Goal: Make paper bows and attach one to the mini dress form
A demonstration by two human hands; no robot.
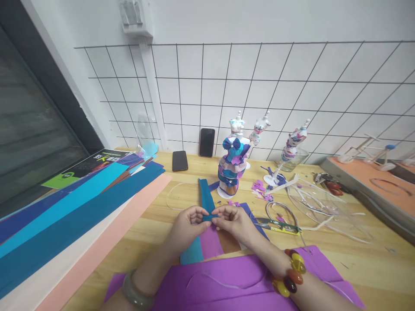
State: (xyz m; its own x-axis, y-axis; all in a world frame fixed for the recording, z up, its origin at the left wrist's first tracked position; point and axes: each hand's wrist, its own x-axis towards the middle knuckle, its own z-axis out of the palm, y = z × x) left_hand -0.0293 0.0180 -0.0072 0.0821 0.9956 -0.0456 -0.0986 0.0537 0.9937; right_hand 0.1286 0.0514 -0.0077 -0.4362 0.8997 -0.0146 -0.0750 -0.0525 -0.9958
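Between both hands is a small piece of teal crepe paper (pixel 209 218). My left hand (pixel 189 224) pinches its left end with thumb and forefinger, and my right hand (pixel 231 220) pinches the right end. Right behind the fingertips lies a longer teal paper strip (pixel 205 194); whether it joins the held piece I cannot tell. Light blue, purple (pixel 211 242) and brown paper pieces lie under the hands. Beyond them stands a small dress-form mannequin (pixel 231 166) in ruffled blue, teal and purple paper, with a blue bow at its chest.
Long crepe paper sheets (pixel 97 216) cover the left side. Scissors (pixel 279 225), purple paper scraps (pixel 259 188) and clear plastic wrapping (pixel 317 203) lie at right. Two phones, one a dark phone (pixel 180 160), are near the wall. More small mannequins (pixel 293 142) stand behind. Large purple paper (pixel 220 280) lies in front.
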